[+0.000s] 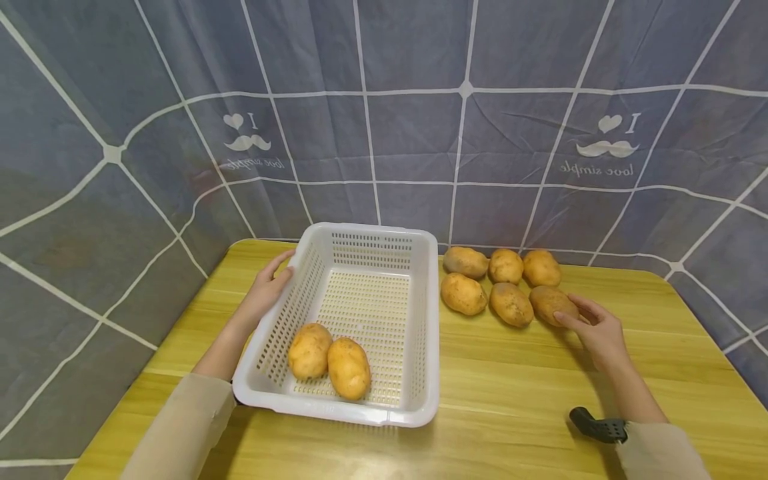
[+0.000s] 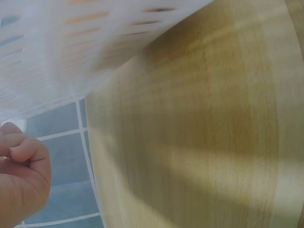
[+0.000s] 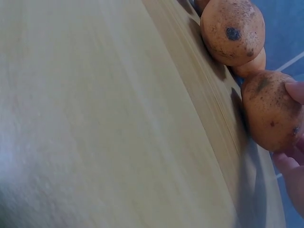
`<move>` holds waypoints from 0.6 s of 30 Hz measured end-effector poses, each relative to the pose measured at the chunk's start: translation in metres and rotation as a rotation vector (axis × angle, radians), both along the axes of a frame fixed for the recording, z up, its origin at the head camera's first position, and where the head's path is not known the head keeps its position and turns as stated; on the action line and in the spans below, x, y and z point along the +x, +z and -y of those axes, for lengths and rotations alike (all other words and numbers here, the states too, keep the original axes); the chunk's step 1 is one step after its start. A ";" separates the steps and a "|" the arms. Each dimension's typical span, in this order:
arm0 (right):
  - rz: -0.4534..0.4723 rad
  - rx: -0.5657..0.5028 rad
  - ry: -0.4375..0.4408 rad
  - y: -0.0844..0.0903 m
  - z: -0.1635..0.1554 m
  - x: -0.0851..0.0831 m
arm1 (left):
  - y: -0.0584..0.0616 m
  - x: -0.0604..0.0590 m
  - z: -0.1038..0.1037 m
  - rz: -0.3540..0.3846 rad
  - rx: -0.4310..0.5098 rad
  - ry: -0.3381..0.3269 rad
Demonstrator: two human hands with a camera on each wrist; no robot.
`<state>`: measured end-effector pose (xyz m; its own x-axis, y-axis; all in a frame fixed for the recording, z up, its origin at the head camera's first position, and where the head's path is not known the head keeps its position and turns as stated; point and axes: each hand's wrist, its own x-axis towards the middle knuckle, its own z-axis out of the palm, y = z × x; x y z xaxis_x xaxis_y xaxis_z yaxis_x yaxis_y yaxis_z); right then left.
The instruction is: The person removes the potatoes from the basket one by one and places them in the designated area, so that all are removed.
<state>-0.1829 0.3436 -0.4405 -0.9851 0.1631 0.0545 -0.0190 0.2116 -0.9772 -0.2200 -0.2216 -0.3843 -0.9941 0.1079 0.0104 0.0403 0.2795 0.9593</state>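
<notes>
1. Your left hand (image 1: 264, 288) rests on the left rim of the white basket (image 1: 427, 313), thumb over the edge, fingers curled against the perforated wall.
2. Two potatoes (image 1: 329, 360) lie side by side, touching, at the near end of that basket.
3. Your right hand (image 1: 594, 327) is out on the wooden surface (image 1: 510, 393), fingers loosely spread, fingertips touching the nearest potato (image 1: 552, 304).
4. That potato sits at the right end of a cluster of six (image 1: 507, 283), just right of the basket.
</notes>
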 end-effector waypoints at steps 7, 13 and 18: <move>-0.005 0.044 0.008 0.001 0.000 -0.001 | 0.000 0.000 0.001 0.003 0.005 -0.004; -0.004 0.099 -0.012 0.004 -0.003 -0.001 | 0.000 0.001 0.001 -0.002 -0.009 -0.005; 0.016 0.144 -0.017 0.007 -0.006 -0.001 | -0.001 0.000 0.000 -0.007 0.001 -0.001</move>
